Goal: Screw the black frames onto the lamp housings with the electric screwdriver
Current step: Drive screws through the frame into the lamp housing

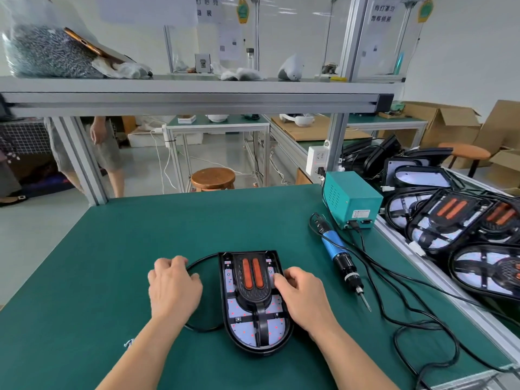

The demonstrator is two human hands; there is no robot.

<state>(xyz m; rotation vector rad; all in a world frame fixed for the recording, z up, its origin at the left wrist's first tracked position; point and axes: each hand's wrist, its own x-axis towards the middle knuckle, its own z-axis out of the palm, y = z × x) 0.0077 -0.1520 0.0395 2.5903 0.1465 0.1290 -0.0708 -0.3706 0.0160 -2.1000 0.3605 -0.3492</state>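
The counter [126, 249] wears a matt dark-green mat. On it the lamp housing [261, 349] is smooth, glossy black plastic around a pale speckled board, while the black frame [254, 298] on top is duller ribbed plastic holding two shiny orange strips [248, 273]. To the right the electric screwdriver [340, 258] has a satiny blue metallic barrel, a black plastic nose and a bare steel bit, the box [357, 192] behind it is teal painted sheet metal, and farther off the shelf rail [197, 98] is brushed aluminium, the stool [213, 177] varnished wood and the boxes [453, 125] plain brown cardboard.
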